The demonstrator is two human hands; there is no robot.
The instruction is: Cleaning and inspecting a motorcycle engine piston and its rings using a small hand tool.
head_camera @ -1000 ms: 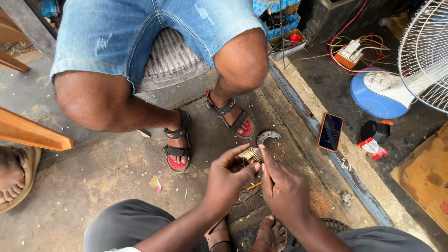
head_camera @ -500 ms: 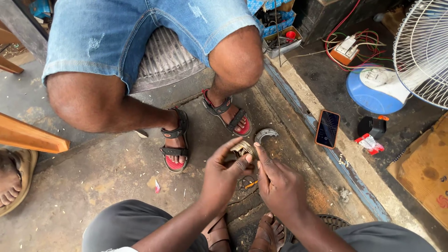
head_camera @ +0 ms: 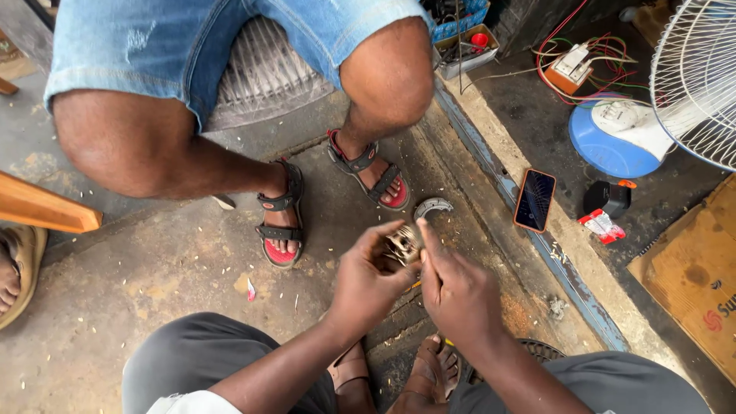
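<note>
While both hands are bunched together low over the concrete floor [head_camera: 153, 261], it's hard to call this anywhere near finished. The left hand [head_camera: 368, 284] has its grip closed around a small metal part [head_camera: 402, 244], looks like a little brassy-grey round assembly with bits sticking out, held up just above the floor in the middle of the scene. The right hand [head_camera: 460, 295] is pressed in against it from the right, index finger stretched along the part. I can't tell whether that grip is pinching a tool or just steadying the piece, since the fingers hide it.

Just beyond the hands, a curved grey metal piece [head_camera: 433, 207] lies loose on the floor, apart from the part being held. My guess is it belongs with that part and is off it for now, so the piece is open and being worked on.

Another person sits on the far side in denim shorts [head_camera: 192, 46] and red-soled sandals [head_camera: 282, 222], not touching anything. A phone [head_camera: 534, 200] lies to the right on the ledge, with a blue-based fan [head_camera: 621, 138] further off.
</note>
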